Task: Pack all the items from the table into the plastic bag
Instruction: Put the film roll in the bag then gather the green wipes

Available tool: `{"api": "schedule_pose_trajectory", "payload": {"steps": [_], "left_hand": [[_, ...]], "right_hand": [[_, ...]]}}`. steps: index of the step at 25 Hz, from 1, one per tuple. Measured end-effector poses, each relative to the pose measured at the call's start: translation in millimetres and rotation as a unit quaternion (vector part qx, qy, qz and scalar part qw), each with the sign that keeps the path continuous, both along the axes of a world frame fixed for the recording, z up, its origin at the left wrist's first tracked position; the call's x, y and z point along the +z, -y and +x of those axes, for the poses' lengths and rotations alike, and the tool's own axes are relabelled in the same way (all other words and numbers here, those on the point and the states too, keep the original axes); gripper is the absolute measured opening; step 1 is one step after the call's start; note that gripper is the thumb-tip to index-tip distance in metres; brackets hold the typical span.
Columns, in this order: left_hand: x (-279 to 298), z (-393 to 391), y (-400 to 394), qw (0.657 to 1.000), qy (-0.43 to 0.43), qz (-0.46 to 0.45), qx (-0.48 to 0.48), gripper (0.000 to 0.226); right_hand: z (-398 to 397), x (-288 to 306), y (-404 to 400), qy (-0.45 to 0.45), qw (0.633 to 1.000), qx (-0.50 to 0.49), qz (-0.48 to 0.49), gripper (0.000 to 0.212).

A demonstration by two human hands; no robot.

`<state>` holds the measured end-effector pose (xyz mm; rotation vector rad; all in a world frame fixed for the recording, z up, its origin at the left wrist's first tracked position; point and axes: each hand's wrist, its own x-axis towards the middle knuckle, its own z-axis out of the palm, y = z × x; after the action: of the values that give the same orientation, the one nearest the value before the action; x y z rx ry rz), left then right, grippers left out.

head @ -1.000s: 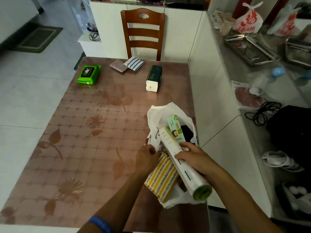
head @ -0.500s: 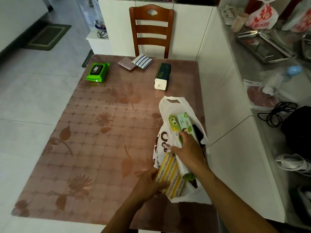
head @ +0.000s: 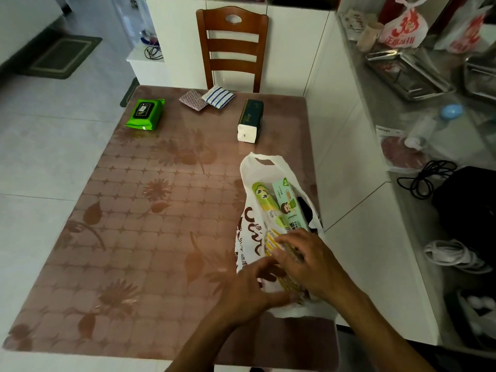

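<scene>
A white plastic bag lies on the right front part of the table. Inside it I see a green roll, a light green box, something black and a yellow striped pack. My left hand pinches the bag's near edge beside the yellow pack. My right hand rests over the yellow striped pack, fingers curled on it. At the table's far end lie a green wipes pack, a reddish patterned sachet, a blue striped sachet and a dark green tissue pack.
A wooden chair stands at the table's far end. A white cabinet wall runs close along the table's right edge. The counter above it holds metal trays, printed bags, a black cable and a dark bag.
The roll, held above the bag by my right hand a second ago, now lies inside it. My right hand has come back onto the yellow striped pack, which sits deeper in the bag.
</scene>
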<state>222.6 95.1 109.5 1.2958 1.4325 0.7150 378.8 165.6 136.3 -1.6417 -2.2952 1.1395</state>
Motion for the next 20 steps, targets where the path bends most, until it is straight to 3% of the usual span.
{"api": "schedule_pose_trajectory", "payload": {"steps": [2,4,7,9,11,14,17,20], "left_hand": [[0,1,9,0.996,-0.067,0.018,-0.05,0.04],[0,-6,15,0.992,-0.063,0.025,-0.11,0.035],[4,-28,18,0.945,-0.184,0.113,-0.244,0.048],[12,-33,17,0.919,-0.219,0.23,-0.232,0.022],[37,-24,14,0.914,-0.178,0.318,-0.181,0.008],[76,-13,5,0.884,-0.182,0.389,-0.184,0.012],[92,-25,-3,0.916,-0.177,0.288,-0.216,0.038],[97,-58,-22,0.962,-0.155,0.191,-0.116,0.055]], "right_hand": [[-3,1,13,0.037,0.999,-0.027,0.012,0.053],[-3,0,14,0.067,0.997,-0.027,0.01,0.037],[-3,0,3,0.031,0.995,-0.086,0.051,0.026],[-7,3,-6,-0.024,0.988,-0.133,0.077,0.019],[-13,5,-19,-0.027,0.989,-0.128,0.074,0.016],[-18,7,-32,0.081,0.996,-0.032,0.019,0.011],[-22,21,-42,0.057,0.994,-0.07,0.055,0.017],[-35,55,-62,0.008,0.994,-0.067,0.088,0.015]]}}
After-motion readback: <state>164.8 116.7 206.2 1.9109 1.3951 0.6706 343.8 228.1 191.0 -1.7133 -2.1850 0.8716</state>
